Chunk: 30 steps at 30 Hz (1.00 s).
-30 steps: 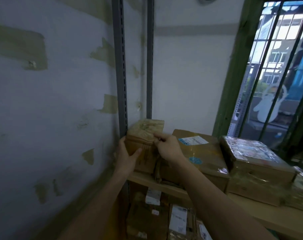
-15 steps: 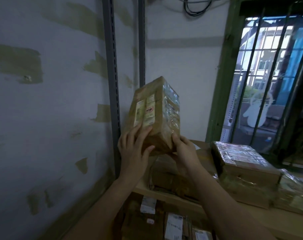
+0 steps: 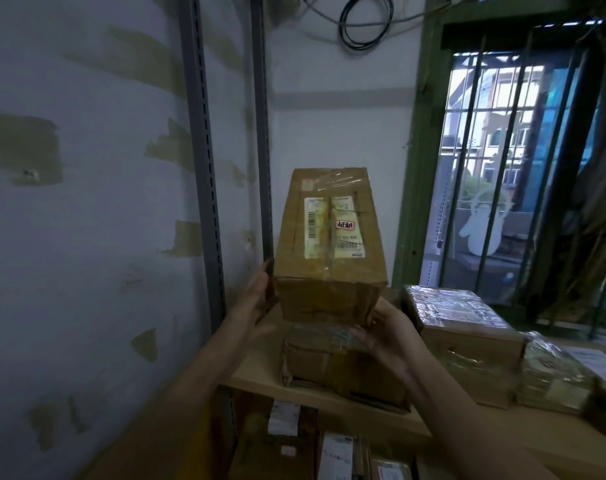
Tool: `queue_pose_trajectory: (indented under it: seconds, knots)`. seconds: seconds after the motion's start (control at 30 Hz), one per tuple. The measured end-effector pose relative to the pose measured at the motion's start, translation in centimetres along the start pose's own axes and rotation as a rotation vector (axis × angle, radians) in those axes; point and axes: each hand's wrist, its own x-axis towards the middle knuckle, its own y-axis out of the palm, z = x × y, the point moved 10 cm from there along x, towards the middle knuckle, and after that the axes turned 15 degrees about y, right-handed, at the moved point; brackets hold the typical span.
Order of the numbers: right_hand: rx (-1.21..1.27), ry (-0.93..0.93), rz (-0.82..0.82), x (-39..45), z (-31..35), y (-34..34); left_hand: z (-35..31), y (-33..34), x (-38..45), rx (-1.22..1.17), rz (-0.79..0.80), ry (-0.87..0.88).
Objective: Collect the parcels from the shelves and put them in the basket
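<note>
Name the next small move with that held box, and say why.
Probably draw the box back and down from the shelf: the left hand and right hand already hold it lifted clear, and no basket is in view.

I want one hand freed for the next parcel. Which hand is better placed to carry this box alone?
Right hand: it cups the box from beneath, while the left hand only grips its side.
</note>
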Motion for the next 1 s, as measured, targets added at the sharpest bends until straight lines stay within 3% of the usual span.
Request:
queue_pose_trajectory:
  seconds: [0.1,0.27,0.4,0.57,1.0]
  knots:
    - [-0.101,-0.029,0.043,-0.9,0.3,0.2,0.9,1.8,-0.9,-0.226,0.032,-0.1]
    - [-0.344,-0.081,0.094,-2.9,0.8,1.0,1.8,1.2,-0.7,-0.191,0.018,-0.073]
    - [-0.585,-0.176,-0.073,-3.2,2.3,0.6,1.4,0.5,-0.4,-0.135,-0.013,0.014]
    - [-0.608,-0.237,0.098,-4.2,2.7,3.9,1.5,0.8,-0.3,-0.143,-0.038,0.052]
    - [-0.635,-0.283,0.04,-4.1,1.6,3.8,1.9,0.2,-0.7,-0.1,0.035,0.001]
